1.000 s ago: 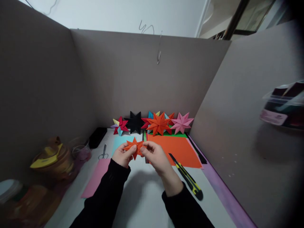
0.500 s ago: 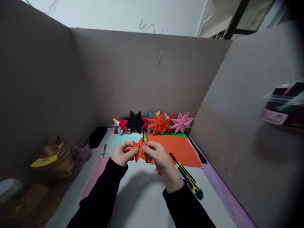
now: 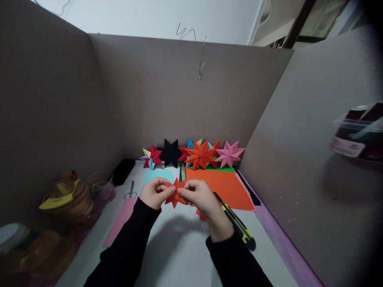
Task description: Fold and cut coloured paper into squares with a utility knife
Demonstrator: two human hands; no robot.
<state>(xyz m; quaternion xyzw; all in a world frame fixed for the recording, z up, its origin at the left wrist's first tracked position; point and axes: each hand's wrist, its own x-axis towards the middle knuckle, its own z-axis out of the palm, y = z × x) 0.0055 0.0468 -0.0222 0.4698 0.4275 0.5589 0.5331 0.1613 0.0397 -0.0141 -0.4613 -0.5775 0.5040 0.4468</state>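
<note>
Between my two hands, above the white table top (image 3: 170,259), is a small orange folded paper star (image 3: 176,199). My left hand (image 3: 154,193) pinches its left points between thumb and fingers. On the other side my right hand (image 3: 200,196) grips the star's right points, with the thumb pressed near its centre. The fingers cover parts of the star's sides. Under my right wrist lies a small orange paper piece (image 3: 200,215), partly hidden.
Several finished paper stars (image 3: 200,154) lean against the grey back panel (image 3: 179,91). Orange paper sheets (image 3: 230,189) and a yellow-black utility knife (image 3: 237,223) lie on the right. Scissors (image 3: 131,192), pink paper (image 3: 121,223), a phone (image 3: 123,171) and a basket (image 3: 68,199) are on the left.
The orange star has turned slightly and sits a little lower. My right thumb has shifted left toward its centre. My left hand keeps nearly the same hold.
</note>
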